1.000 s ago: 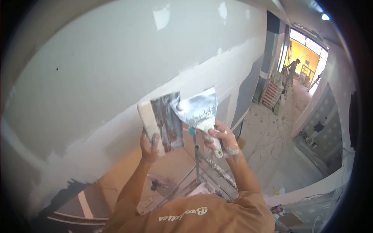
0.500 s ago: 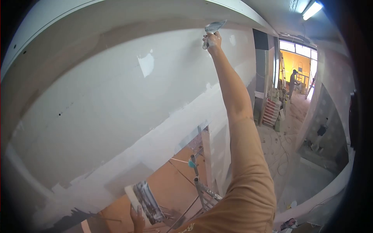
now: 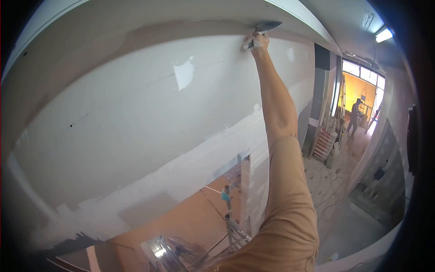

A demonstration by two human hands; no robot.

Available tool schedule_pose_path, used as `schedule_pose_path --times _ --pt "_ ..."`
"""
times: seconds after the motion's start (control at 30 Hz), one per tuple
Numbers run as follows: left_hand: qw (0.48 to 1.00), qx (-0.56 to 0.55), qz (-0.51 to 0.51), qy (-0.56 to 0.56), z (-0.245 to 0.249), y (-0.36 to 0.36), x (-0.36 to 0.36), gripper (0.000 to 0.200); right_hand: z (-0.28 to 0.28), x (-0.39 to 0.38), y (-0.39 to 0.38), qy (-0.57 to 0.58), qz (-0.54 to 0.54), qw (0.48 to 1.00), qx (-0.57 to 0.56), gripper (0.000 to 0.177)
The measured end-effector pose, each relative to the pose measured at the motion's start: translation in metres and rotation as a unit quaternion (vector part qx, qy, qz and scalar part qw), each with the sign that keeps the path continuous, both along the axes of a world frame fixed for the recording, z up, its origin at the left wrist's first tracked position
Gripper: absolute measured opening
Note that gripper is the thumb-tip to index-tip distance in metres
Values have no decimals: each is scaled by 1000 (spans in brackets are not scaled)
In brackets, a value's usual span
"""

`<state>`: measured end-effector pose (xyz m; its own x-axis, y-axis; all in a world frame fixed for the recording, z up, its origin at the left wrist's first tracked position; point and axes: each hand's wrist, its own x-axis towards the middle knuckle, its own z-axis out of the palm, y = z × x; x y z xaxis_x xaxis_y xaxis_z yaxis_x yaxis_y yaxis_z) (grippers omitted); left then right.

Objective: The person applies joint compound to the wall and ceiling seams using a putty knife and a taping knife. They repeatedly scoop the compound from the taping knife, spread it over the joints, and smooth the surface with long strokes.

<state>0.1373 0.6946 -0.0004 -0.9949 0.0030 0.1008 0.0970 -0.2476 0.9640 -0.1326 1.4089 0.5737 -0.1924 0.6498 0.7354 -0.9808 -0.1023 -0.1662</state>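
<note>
High up, my right hand (image 3: 259,42) grips a putty knife (image 3: 271,26) by its handle, the arm stretched out overhead. The blade lies against the top of the wall, where it meets the darker curved band (image 3: 158,32) under the ceiling edge. White smears mark the hand. At the bottom of the view is a wide flat metal blade (image 3: 159,255), shining with reflected light; its lower part is cut off and my left hand does not show. The grey wallboard (image 3: 118,109) has a white filler patch (image 3: 183,75) and a broad pale plastered strip (image 3: 217,134) below.
Below the strip is an opening with an orange-brown surface (image 3: 199,208) behind it. A metal scaffold frame (image 3: 229,220) stands close beneath my arm. Right, a corridor has cables on its floor (image 3: 328,181), stacked crates (image 3: 324,143), a ladder (image 3: 342,95) and a person (image 3: 355,115).
My right hand and the putty knife have moved slightly right and up, with the blade now flatter. The wide blade has sunk lower, and my left hand has left the view. The camera has turned slightly.
</note>
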Motion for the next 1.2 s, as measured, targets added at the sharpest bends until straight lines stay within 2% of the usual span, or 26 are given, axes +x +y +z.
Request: schedule_pose_path --times 0.1,0.2,0.3,0.33,0.4,0.53,0.7,0.9,1.0,1.1,1.2 --pt "999 41 -16 -2 -2 -3 5 44 3 -4 -35 7 -22 999 29 32" --pt "996 86 -34 -1 5 -5 13 46 4 -8 -82 26 24 999 2 37" --pt "995 79 -55 19 41 1 22 47 11 -15 -130 56 -6 998 19 42" --pt "995 84 -52 19 35 -6 21 47 11 -15 -147 64 -2 998 8 46" --pt "997 11 -59 54 18 -27 14 49 7 -14 -183 73 3 997 -1 49" --pt "993 99 -51 26 -7 -47 4 49 5 -8 -247 78 -10 997 1 57" --pt "997 57 -16 39 -36 -82 -15 45 2 -12 -314 80 -26 996 16 59" --pt "998 -3 14 58 -67 -115 -43 41 5 -20 -396 149 -36 988 34 65" --pt "996 -42 22 74 -83 -130 -60 39 12 -22 -424 143 19 988 54 79" --pt "993 -74 30 87 -98 -146 -75 37 7 -21 -464 163 35 985 46 75" --pt "997 -45 -11 64 -45 -134 -69 36 3 -18 -504 126 47 990 35 77"
